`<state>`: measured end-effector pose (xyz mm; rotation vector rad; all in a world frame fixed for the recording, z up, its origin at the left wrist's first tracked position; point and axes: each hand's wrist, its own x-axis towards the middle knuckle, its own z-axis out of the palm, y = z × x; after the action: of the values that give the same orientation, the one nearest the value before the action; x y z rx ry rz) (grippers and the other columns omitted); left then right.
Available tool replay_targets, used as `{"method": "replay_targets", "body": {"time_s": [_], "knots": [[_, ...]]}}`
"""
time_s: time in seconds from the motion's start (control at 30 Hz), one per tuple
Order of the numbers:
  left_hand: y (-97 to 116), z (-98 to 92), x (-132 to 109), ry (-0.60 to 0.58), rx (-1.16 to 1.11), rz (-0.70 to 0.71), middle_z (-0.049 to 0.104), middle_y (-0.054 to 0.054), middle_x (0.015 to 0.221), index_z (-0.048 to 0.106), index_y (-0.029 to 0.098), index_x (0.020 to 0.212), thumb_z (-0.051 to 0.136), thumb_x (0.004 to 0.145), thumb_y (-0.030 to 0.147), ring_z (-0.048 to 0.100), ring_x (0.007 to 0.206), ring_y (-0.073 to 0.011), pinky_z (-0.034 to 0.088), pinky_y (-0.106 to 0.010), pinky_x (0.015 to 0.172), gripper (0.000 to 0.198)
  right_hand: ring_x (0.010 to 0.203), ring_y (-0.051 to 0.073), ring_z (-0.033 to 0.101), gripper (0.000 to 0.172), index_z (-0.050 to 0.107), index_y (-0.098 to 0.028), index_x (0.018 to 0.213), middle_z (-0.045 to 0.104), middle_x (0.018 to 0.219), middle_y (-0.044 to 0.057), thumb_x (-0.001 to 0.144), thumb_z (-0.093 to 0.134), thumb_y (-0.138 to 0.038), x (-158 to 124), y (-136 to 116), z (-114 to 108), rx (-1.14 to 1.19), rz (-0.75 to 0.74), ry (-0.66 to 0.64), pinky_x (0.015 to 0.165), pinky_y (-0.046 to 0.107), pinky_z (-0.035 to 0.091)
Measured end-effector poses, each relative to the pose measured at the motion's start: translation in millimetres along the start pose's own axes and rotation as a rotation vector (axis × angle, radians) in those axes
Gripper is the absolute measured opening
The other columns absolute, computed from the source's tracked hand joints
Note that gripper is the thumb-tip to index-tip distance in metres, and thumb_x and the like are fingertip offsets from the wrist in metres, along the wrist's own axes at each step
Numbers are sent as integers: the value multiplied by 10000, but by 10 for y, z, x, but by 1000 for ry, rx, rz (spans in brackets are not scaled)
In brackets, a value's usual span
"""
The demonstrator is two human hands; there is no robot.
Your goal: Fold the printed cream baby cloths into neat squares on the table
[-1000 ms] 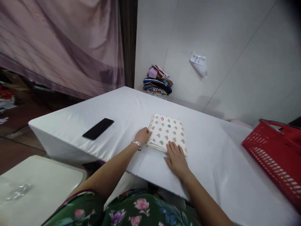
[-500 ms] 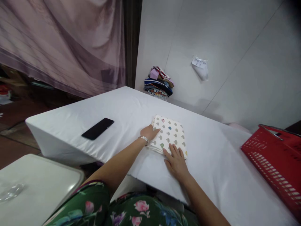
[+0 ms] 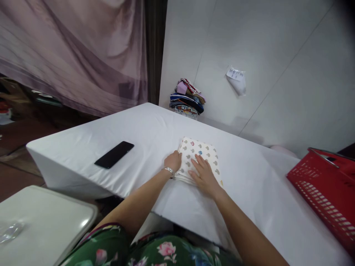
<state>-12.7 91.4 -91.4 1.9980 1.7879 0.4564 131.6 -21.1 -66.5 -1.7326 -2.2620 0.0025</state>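
Observation:
A folded white cloth printed with small mushrooms lies flat on the white-covered table. At its left edge is my left hand, a bracelet on the wrist; its fingers are curled on the cloth's edge, pinching it. My right hand rests palm down on top of the cloth near its front, fingers spread, covering part of the print.
A black phone lies on the table's left part. Stacked folded clothes stand at the back against the wall. At the right is a red plastic basket. A pale stool sits at the lower left.
My right hand has moved up from the cloth's front edge onto its middle. My left hand has drawn back slightly to the left edge, its fingers now curled instead of stretched over the top.

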Motion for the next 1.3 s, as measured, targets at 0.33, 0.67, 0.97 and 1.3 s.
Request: {"method": "replay_targets", "body": {"time_s": [0.33,0.67,0.97,1.3], "knots": [[-84,16,24,-27,-7,7,665,-137,955,530,158,1024,224,922,380,628,910,-244,430,-346,757,391,1403,233,64,679,256,-206,1434,119,1522,79,887,269,-607,139,-92,145,126,-54,-342,1120,467,73],[-118,10,25,-27,1,23,666,-134,917,531,161,994,226,928,367,634,869,-243,436,-347,725,374,1390,242,134,474,363,-160,1368,231,1495,107,933,306,-337,1145,151,386,27,149,-140,1098,471,137],[89,-159,-91,188,-22,382,525,-130,1255,435,164,1254,391,872,247,459,1185,-226,388,-364,950,393,1396,236,106,517,291,-167,1414,179,1510,107,924,323,-330,1131,179,491,1,120,-209,1093,467,125],[-61,164,-155,-15,-11,296,239,-135,1489,195,86,1430,376,832,557,189,1377,-274,204,-460,1099,783,1397,223,96,542,281,-193,1417,180,1513,80,916,323,-396,1515,421,356,63,44,-225,1095,472,111]]}}
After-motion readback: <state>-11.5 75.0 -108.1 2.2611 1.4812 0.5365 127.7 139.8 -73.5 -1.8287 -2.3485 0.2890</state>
